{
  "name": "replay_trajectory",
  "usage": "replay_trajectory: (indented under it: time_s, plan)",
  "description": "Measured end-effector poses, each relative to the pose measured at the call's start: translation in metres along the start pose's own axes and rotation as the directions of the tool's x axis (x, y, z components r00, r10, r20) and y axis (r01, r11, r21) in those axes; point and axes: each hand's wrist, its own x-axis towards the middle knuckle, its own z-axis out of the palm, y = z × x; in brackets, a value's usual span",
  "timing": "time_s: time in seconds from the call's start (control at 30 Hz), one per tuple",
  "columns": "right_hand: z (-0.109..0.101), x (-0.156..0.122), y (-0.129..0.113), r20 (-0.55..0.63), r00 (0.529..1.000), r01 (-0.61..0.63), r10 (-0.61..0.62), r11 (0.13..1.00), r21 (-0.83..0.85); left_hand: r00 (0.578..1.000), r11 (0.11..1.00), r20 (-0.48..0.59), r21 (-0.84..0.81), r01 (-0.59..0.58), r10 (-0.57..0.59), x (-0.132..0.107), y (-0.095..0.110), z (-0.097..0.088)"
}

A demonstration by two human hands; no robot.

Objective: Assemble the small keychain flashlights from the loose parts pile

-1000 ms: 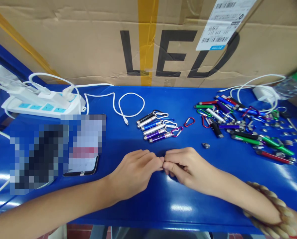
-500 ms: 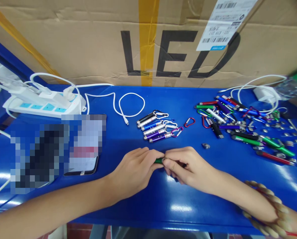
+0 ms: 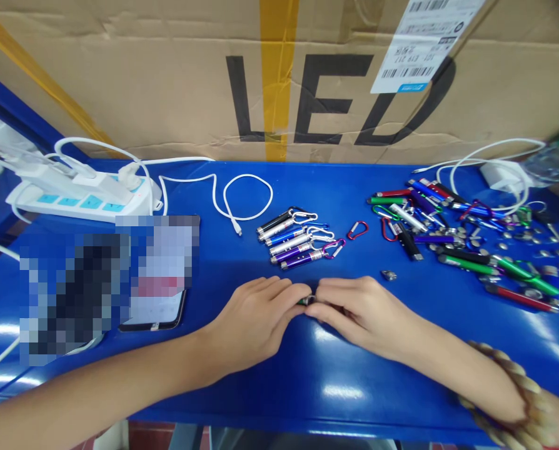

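Note:
My left hand (image 3: 256, 320) is closed around a small green flashlight (image 3: 302, 302), and only a short stretch of its barrel shows. From the other side, my right hand (image 3: 361, 312) pinches the silver end (image 3: 310, 300) between thumb and fingers. Most of the flashlight is hidden by both hands. Just beyond them lies a row of small flashlights (image 3: 289, 241) in black, silver, blue and purple, with carabiner clips attached. A loose red carabiner (image 3: 357, 230) sits to their right, and a small metal piece (image 3: 389, 275) rests nearer my right hand.
A pile of coloured flashlights (image 3: 467, 262), clips and small metal parts spreads on the right. To the left are a phone (image 3: 162, 269), a blurred dark object (image 3: 80, 294) and a power strip (image 3: 85, 200) with cables. A cardboard box (image 3: 176, 81) stands behind.
The right fingers have shifted their grip at the flashlight's end, straightening somewhat. A silver end now shows between the hands. The left hand has barely moved.

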Motion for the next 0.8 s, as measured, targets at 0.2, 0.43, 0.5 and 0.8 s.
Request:
replay_trajectory:
  time_s: [0.2, 0.43, 0.5, 0.8]
  plan:
    - [-0.0064, -0.0017, 0.0073, -0.001, 0.971, 0.210, -0.239, 0.855, -0.474, 1.000, 0.999, -0.009, -0.031, 0.024, -0.024, 0.0018, -0.0007, -0.0008]
    - [-0.0087, -0.0011, 0.0078, 0.038, 0.958, 0.249, -0.286, 0.755, -0.606, 1.000, 1.000, -0.019, -0.006, 0.009, -0.009, 0.0008, -0.0003, -0.0005]
    - [-0.0091, -0.0008, 0.0074, 0.050, 0.956, 0.259, -0.290, 0.748, -0.611, 1.000, 1.000, -0.024, 0.024, -0.001, 0.001, 0.0001, 0.0001, 0.0001]
    - [-0.0107, 0.0005, 0.0080, 0.096, 0.954, 0.279, -0.284, 0.725, -0.630, 0.999, 0.999, 0.051, 0.036, -0.005, 0.003, -0.0012, 0.0005, 0.0004]
